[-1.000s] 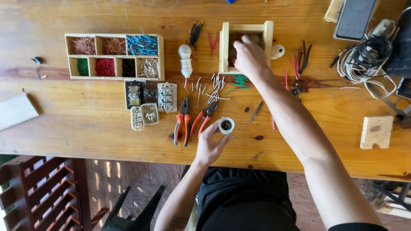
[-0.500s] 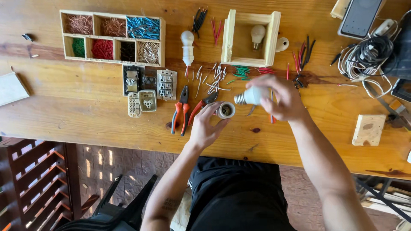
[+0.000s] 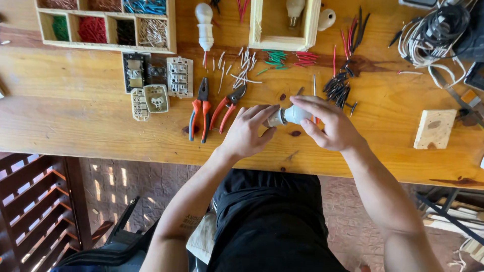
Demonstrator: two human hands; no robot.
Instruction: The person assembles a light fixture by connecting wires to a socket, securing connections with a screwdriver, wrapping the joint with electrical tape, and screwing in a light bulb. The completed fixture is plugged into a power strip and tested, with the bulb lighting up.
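Both hands' grip closed: bulb (image 3: 296, 115) lies sideways, base pointing left into socket (image 3: 275, 119).

Two pliers (image 3: 212, 108) are laid on the surface (image 3: 75, 116), just left of the hands. Outlet plates (image 3: 156, 83) are placed further left. A divided tray (image 3: 106, 45) is set behind them.

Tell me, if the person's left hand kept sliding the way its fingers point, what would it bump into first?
The left hand points toward the right hand, fingertips already on the socket end of the white bulb held between them. So it would meet that bulb first, then the right hand's fingers just behind.
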